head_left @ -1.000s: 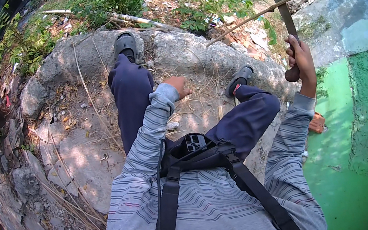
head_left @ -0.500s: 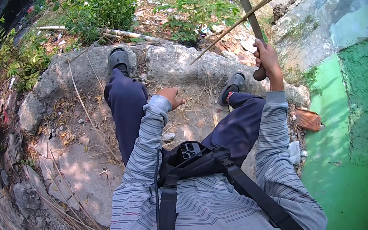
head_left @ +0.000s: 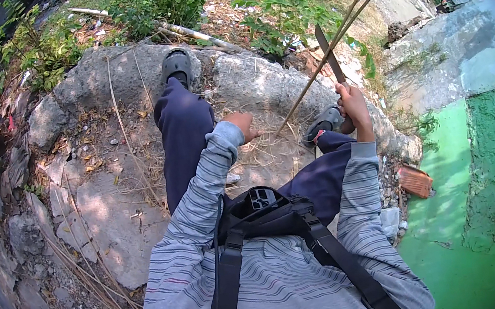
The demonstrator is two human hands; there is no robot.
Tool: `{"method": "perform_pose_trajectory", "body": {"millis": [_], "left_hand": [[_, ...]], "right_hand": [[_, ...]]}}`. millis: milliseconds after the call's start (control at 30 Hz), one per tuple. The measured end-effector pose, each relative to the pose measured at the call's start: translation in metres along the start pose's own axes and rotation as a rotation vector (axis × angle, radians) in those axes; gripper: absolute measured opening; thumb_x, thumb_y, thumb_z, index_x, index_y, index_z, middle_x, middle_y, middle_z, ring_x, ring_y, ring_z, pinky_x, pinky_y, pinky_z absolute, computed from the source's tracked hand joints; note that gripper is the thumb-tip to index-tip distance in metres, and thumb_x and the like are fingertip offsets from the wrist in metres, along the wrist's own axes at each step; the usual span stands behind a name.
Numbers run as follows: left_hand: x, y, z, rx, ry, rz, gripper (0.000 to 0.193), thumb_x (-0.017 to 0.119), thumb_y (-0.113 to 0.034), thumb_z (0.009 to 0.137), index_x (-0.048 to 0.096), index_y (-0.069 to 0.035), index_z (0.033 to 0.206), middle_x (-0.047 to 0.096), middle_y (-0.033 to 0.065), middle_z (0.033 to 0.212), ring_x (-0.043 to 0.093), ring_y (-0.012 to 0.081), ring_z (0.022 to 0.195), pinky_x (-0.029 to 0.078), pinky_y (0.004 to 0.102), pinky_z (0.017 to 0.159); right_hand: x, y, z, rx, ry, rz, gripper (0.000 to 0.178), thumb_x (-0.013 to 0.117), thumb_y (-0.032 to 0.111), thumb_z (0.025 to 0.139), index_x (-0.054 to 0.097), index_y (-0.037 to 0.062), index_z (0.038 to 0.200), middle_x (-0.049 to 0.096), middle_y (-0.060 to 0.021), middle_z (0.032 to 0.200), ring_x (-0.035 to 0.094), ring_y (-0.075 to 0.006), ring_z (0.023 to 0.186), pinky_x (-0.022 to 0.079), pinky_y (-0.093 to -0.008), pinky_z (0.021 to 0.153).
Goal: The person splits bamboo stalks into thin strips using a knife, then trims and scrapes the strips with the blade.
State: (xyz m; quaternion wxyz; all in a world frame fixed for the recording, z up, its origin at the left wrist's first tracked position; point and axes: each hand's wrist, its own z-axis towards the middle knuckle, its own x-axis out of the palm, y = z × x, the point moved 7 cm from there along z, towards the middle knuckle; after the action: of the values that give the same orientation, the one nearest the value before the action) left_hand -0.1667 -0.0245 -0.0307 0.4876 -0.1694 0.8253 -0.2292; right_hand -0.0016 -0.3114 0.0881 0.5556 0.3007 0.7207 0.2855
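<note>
In my right hand [head_left: 353, 108] is a machete [head_left: 331, 60], gripped by its handle, with the dark blade pointing up and away from me. A long, thin forked branch [head_left: 313, 79] slants across the blade. Its lower end comes down beside my left hand, and its forked tips reach the upper right. Whether blade and branch touch, I cannot tell. My left hand [head_left: 241, 126] hangs over dry stalks [head_left: 266, 127] between my legs, thumb apart and nothing visible in it. Most of its fingers are hidden.
A broken concrete ledge [head_left: 261, 78] runs in front, with my clog-shod feet at it. Green shrubs [head_left: 168, 2] and a pale pole [head_left: 196, 33] lie beyond. On the right stands a green wall [head_left: 441, 188] with an orange brick [head_left: 415, 181] near its foot. Dry stems [head_left: 93, 263] lie left.
My right hand and the machete have come lower and nearer. The branch's lower end has dropped toward the ground by my left hand. The view has shifted slightly.
</note>
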Motion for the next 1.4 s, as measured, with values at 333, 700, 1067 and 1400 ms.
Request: {"method": "perform_pose_trajectory", "body": {"millis": [333,700,1067,1400], "left_hand": [[0.0,-0.007,-0.001,0.009,0.04,-0.043,0.068,0.064,-0.054,0.093,0.055,-0.001,0.134,0.066,0.0236,0.125,0.063,0.0401,0.117,0.051,0.0474,0.099],[0.003,0.005,-0.004,-0.07,0.037,-0.085,0.067,0.064,-0.054,0.093,0.055,-0.003,0.136,0.067,0.0231,0.123,0.063,0.0407,0.117,0.05,0.0489,0.1],[0.006,0.0,-0.002,-0.035,0.011,-0.064,0.066,0.063,-0.054,0.093,0.056,-0.003,0.134,0.067,0.024,0.122,0.063,0.0412,0.115,0.051,0.0498,0.098],[0.004,-0.004,-0.002,-0.076,0.03,-0.025,0.067,0.064,-0.056,0.093,0.057,-0.003,0.132,0.066,0.0222,0.126,0.063,0.0392,0.118,0.051,0.0493,0.1]], "right_hand": [[-0.134,0.165,-0.091,-0.223,-0.273,0.211,0.034,0.059,0.038,0.103,0.057,0.0038,0.106,0.046,0.0038,0.066,0.039,-0.0038,0.044,0.032,-0.0222,0.04],[0.034,0.007,0.038,0.007,0.022,0.022,0.034,0.059,0.036,0.101,0.06,0.0031,0.094,0.051,-0.0001,0.061,0.049,-0.0107,0.044,0.039,-0.0296,0.041],[-0.097,0.139,-0.039,-0.308,-0.291,0.364,0.035,0.059,0.036,0.103,0.06,0.001,0.106,0.046,0.0024,0.066,0.04,-0.0045,0.045,0.032,-0.0227,0.04],[0.02,0.006,0.034,-0.106,-0.288,0.195,0.029,0.056,0.033,0.103,0.056,0.0051,0.096,0.048,0.0015,0.06,0.046,-0.0097,0.043,0.038,-0.0264,0.04]]}}
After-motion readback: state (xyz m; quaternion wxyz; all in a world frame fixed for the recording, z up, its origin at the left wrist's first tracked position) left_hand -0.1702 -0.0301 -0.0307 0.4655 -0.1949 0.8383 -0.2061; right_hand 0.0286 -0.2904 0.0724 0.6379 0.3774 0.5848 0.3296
